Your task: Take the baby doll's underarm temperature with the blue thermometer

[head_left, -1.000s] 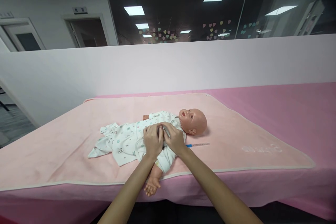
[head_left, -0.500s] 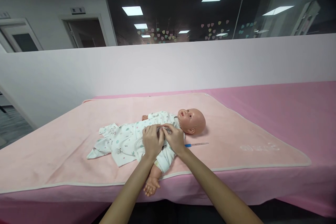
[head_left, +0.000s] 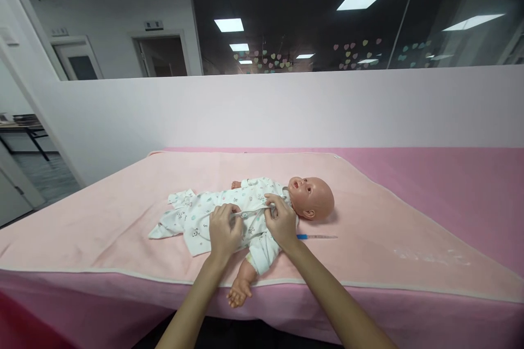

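A baby doll [head_left: 311, 196] lies on its back, head to the right, dressed in a white baby gown [head_left: 197, 229] with small printed figures. My left hand [head_left: 225, 229] is at the doll's waist, its fingers pinched on the front edge of the gown. Near the doll's chest, my right hand [head_left: 281, 222] pinches the same edge, and the cloth runs taut between the two hands. Beside the doll's shoulder lies a thermometer [head_left: 319, 236] with a blue end. One bare doll hand [head_left: 239, 292] reaches over the near edge of the blanket.
A peach blanket [head_left: 360, 251] with a pale border covers part of a pink-covered table [head_left: 429, 174]. Behind it stands a white half wall [head_left: 295, 109] with a dark window [head_left: 311, 22] above. At the far left, another table [head_left: 28, 128] shows through an opening.
My hands have moved apart; the left one shifted toward the doll's legs, drawing the gown's edge straight between them. The camera view has turned slightly left.
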A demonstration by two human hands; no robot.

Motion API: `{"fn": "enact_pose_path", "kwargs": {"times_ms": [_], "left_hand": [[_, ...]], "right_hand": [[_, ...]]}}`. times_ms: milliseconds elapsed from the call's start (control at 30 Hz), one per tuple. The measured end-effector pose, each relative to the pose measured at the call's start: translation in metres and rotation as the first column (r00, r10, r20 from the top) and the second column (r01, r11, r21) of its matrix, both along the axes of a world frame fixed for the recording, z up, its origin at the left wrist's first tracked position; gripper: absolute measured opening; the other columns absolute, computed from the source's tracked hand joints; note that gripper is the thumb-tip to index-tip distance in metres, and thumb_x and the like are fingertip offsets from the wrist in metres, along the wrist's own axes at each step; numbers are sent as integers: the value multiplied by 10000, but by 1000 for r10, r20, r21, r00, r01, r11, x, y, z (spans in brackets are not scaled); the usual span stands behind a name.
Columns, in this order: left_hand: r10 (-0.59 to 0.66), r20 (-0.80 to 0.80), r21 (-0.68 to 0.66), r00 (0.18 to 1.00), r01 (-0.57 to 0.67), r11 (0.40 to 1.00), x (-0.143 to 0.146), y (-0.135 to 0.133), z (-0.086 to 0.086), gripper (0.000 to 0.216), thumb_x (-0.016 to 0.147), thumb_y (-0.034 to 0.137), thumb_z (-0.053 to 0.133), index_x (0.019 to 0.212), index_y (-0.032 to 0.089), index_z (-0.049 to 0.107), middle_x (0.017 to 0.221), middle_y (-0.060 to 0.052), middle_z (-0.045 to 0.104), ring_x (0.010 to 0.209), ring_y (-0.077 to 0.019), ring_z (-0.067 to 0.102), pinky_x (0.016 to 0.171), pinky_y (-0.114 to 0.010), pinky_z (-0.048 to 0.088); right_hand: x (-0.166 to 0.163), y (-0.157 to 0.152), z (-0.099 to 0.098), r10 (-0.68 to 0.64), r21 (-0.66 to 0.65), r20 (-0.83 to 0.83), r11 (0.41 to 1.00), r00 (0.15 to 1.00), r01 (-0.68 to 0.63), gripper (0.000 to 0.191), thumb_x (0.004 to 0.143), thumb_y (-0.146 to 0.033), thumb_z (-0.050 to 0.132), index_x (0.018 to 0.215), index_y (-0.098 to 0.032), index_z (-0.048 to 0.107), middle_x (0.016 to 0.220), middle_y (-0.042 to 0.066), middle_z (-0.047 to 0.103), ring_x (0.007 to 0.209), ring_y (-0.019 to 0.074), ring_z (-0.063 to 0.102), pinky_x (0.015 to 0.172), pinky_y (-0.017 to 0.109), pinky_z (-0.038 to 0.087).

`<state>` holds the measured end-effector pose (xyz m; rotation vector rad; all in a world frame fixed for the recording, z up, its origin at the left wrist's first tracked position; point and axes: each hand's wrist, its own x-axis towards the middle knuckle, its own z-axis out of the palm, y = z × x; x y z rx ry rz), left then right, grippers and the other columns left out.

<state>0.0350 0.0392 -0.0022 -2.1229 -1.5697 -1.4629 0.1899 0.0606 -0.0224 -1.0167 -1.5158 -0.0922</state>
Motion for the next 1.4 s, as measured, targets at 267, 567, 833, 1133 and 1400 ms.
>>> {"fn": "enact_pose_path", "kwargs": {"times_ms": [267, 567, 833, 1133, 1400], "left_hand": [[27, 34, -46, 999, -26, 999, 6, 0, -1, 109, 798, 185, 406, 786, 213, 510, 778, -8, 612, 761, -193, 530, 734, -343, 351], [-19, -106, -47, 994, 14, 999, 10, -6, 1, 138, 793, 253, 474, 899, 212, 553, 876, -26, 620, 849, -209, 519, 761, -351, 344], [-19, -17, -42, 1000, 18, 999, 10, -6, 1, 184, 853, 288, 432, 933, 204, 575, 894, -29, 632, 868, -195, 514, 779, -337, 354], [-102, 26, 13, 994, 102, 995, 10, -6, 0, 227, 861, 298, 435, 897, 223, 646, 861, -14, 667, 841, -177, 529, 775, -331, 379], [-38, 67, 55, 997, 34, 998, 9, -1, -6, 155, 802, 279, 531, 857, 246, 672, 751, -7, 638, 773, -169, 555, 765, -335, 390]], "right_hand": [[0, -4, 5, 45, 5, 26, 999, 999, -45, 209, 775, -166, 446, 927, -195, 586, 905, 45, 660, 754, 161, 614, 642, 250, 453], [0, -2, 3, 25, 16, 21, 1000, 999, -25, 192, 800, -166, 437, 891, -191, 604, 850, 30, 662, 626, 126, 581, 609, 235, 440], [0, 2, -3, -24, 33, 37, 999, 999, 22, 168, 816, -180, 455, 882, -181, 610, 760, 15, 665, 580, 114, 567, 585, 219, 425], [1, 1, -2, -49, -3, 52, 999, 997, 49, 178, 833, -220, 448, 872, -177, 616, 707, 14, 651, 589, 119, 568, 596, 217, 420], [1, 0, -2, -42, -17, 46, 999, 998, 43, 189, 834, -213, 439, 880, -180, 619, 771, 22, 675, 628, 127, 591, 618, 223, 430]]}}
